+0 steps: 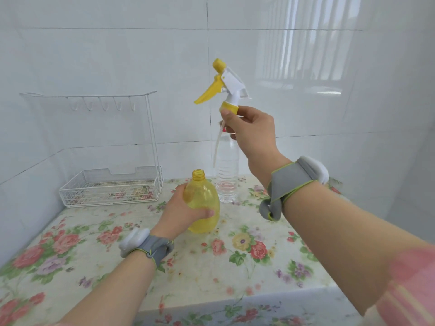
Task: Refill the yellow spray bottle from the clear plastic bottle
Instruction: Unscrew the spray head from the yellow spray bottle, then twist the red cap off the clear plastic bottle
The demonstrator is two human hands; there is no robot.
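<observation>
Both hands are busy in the head view, the only one given. The left hand (181, 212) is wrapped round the belly of the yellow spray bottle (205, 198), thumb across its front, holding it upright on the flowered table (211, 267). The right hand (249, 130) pinches the yellow collar of the trigger head (227, 87) between thumb and fingertips and holds it high in the air, well above the bottle. The white dip tube (217, 144) hangs from the head, its lower end clear of the bottle's open neck, which shows bare threads and no cap. The yellow bottle looks empty or nearly so, though its tinted wall makes that hard to tell. The clear plastic bottle (227, 177) stands upright just behind and to the right of it, near the tiled wall (117, 55). Its top is hidden behind the right hand, so I cannot tell whether its cap is on. A white wire rack (110, 187) sits at the back left of the table, well apart from both bottles. My reading is that the opening step is done and pouring has not begun. The next move probably calls for setting the trigger head down where it will not roll. That would free the right hand to take the clear bottle, uncap it if need be, and tip it slowly over the narrow yellow neck while the left hand steadies the spray bottle.
</observation>
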